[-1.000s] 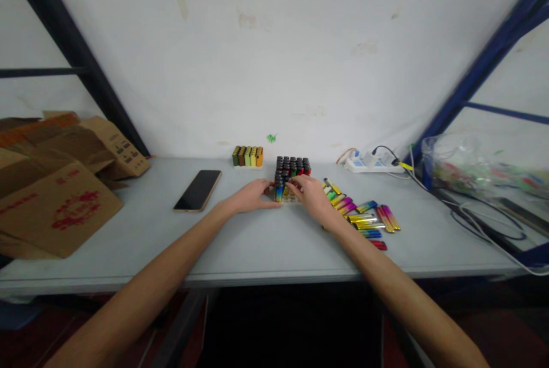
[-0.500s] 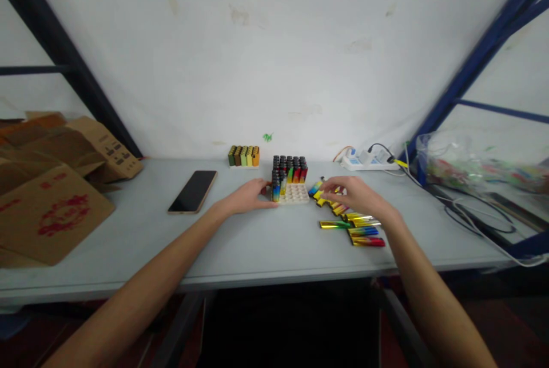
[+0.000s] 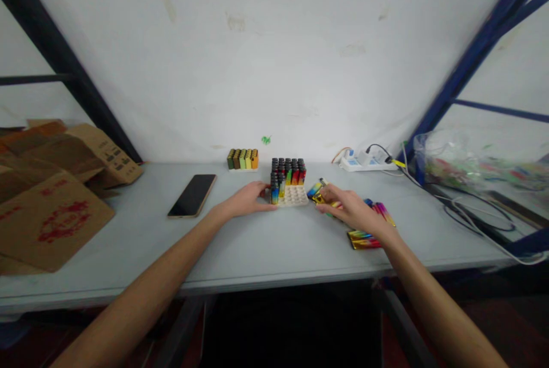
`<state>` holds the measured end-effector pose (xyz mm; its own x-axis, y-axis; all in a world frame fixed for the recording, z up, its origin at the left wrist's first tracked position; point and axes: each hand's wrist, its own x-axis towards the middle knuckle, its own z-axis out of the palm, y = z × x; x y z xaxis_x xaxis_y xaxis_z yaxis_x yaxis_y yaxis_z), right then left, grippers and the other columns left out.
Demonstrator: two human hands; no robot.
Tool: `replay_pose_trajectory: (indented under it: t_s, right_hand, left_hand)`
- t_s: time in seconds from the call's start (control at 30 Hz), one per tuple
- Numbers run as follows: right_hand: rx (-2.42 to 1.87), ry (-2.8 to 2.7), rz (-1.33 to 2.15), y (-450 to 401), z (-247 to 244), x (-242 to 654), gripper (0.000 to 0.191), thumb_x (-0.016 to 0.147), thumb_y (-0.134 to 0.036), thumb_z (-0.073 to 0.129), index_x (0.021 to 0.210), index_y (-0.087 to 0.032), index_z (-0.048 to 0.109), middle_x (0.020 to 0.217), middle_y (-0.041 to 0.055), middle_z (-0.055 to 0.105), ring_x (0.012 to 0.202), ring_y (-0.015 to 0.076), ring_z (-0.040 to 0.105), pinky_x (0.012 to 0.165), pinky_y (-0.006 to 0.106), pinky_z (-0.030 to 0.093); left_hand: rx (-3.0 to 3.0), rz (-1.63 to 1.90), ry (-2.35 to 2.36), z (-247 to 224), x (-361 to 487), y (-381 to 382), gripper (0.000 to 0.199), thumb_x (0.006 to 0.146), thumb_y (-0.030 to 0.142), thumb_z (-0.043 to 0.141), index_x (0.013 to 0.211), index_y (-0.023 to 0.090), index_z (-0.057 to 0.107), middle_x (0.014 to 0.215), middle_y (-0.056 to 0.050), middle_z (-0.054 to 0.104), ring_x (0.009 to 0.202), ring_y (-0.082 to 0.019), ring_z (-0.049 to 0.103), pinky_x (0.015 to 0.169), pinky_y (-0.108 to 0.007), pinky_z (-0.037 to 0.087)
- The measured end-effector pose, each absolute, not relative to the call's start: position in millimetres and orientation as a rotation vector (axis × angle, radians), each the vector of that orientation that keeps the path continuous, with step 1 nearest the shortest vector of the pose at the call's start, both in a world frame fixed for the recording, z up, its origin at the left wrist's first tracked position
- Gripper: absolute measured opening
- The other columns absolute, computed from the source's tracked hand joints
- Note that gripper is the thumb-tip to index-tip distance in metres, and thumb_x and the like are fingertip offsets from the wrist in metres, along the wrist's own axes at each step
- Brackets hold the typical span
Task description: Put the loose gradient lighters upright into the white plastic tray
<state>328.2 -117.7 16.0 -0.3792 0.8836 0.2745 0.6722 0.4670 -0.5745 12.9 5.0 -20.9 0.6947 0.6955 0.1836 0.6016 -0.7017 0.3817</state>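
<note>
A white holed tray (image 3: 295, 196) stands on the table, with upright multicoloured lighters (image 3: 295, 176) in its back and left rows. Open holes show at its front right. My left hand (image 3: 247, 199) curls round the tray's left side, thumb at the front corner and fingers behind. Right of the tray, my right hand (image 3: 349, 209) is closed over loose shiny lighters, with thumb and fingertips pinched at a yellow lighter (image 3: 318, 199). A blue and yellow lighter (image 3: 315, 188) lies just beyond these fingertips. More loose lighters (image 3: 362, 240) lie below the palm, partly hidden by the wrist.
Another filled lighter tray (image 3: 243, 160) stands by the wall. A phone (image 3: 193, 195) lies to the left, and cardboard boxes (image 3: 64, 208) crowd the far left. A power strip (image 3: 369, 161), cables (image 3: 476, 222) and a plastic bag (image 3: 446, 156) occupy the right.
My right hand has shifted slightly lower over the pile, and the loose lighters beneath it lie differently. The green and gold lighter has left its former spot. My left hand stays at the tray.
</note>
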Motion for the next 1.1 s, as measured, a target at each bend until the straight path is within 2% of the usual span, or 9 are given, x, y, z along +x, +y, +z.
replay_pose_trajectory:
  t_s: [0.07,0.27,0.43,0.53,0.63,0.77,0.83,1.0,1.1]
  right_hand:
    - [-1.258,-2.124,0.492,-108,24,321,0.034,0.100,-0.049,0.056,0.114,-0.020,0.066,0.093,0.0065,0.078,0.080,0.0216,0.072,0.076,0.032,0.054]
    - [-1.249,-1.989,0.334,-79,31,301,0.044,0.105,-0.049,0.044,0.112,-0.020,0.076,0.113,0.0085,0.079,0.103,0.0288,0.072,0.091,0.037,0.052]
    - [-1.221,-1.999,0.388,-64,30,289,0.040,0.103,-0.045,0.047,0.117,-0.019,0.073,0.114,0.0083,0.077,0.095,0.0233,0.070,0.084,0.033,0.051]
    - [-1.246,-1.901,0.360,-56,33,284,0.034,0.094,-0.048,0.061,0.108,-0.019,0.074,0.094,0.0054,0.077,0.073,0.0169,0.062,0.068,0.028,0.045]
    - [-1.234,-1.815,0.413,-46,34,280,0.036,0.086,-0.052,0.070,0.094,-0.018,0.072,0.071,0.0001,0.067,0.059,0.0133,0.049,0.058,0.027,0.036]
    - [-1.270,-1.765,0.500,-38,23,276,0.053,0.088,-0.067,0.061,0.066,-0.019,0.057,0.057,-0.0034,0.046,0.056,0.0126,0.040,0.054,0.028,0.028]
    - [-1.267,-1.781,0.470,-38,16,275,0.059,0.094,-0.071,0.049,0.063,-0.020,0.050,0.058,-0.0030,0.042,0.058,0.0134,0.040,0.056,0.029,0.030]
    - [-1.106,-1.914,0.527,-44,5,273,0.058,0.098,-0.072,0.040,0.075,-0.021,0.056,0.076,0.0024,0.057,0.076,0.0187,0.054,0.074,0.031,0.043]
    - [-1.091,-1.885,0.773,-48,2,266,0.057,0.100,-0.072,0.033,0.078,-0.023,0.052,0.066,-0.0007,0.054,0.063,0.0166,0.052,0.066,0.030,0.045]
  left_hand:
    - [2.615,0.466,1.020,-22,13,5,0.067,0.080,0.069,0.070,0.116,0.012,0.068,0.099,-0.011,0.070,0.089,-0.028,0.066,0.080,-0.035,0.050]
    - [2.598,0.490,1.024,-21,13,4,0.064,0.079,0.069,0.070,0.110,0.014,0.070,0.097,-0.010,0.071,0.087,-0.028,0.066,0.078,-0.035,0.050]
    - [2.601,0.489,1.012,-20,13,3,0.064,0.079,0.068,0.071,0.111,0.013,0.070,0.097,-0.010,0.070,0.086,-0.028,0.066,0.078,-0.035,0.050]
    - [2.598,0.486,1.015,-20,13,3,0.064,0.079,0.068,0.071,0.111,0.013,0.069,0.097,-0.010,0.070,0.085,-0.028,0.065,0.076,-0.035,0.049]
    - [2.597,0.482,1.020,-20,13,3,0.064,0.079,0.067,0.071,0.112,0.012,0.069,0.097,-0.011,0.070,0.085,-0.028,0.065,0.076,-0.035,0.049]
    - [2.612,0.481,1.028,-20,14,2,0.064,0.080,0.067,0.071,0.113,0.011,0.069,0.097,-0.011,0.070,0.085,-0.028,0.065,0.076,-0.035,0.049]
    - [2.609,0.481,1.025,-20,13,3,0.064,0.080,0.067,0.071,0.113,0.012,0.069,0.097,-0.011,0.070,0.085,-0.028,0.065,0.077,-0.035,0.050]
    - [2.598,0.484,1.020,-22,13,4,0.064,0.080,0.067,0.071,0.114,0.013,0.069,0.098,-0.011,0.070,0.088,-0.028,0.066,0.079,-0.035,0.050]
    - [2.606,0.468,1.022,-22,13,4,0.066,0.080,0.067,0.071,0.115,0.012,0.069,0.098,-0.011,0.070,0.088,-0.029,0.066,0.079,-0.036,0.050]
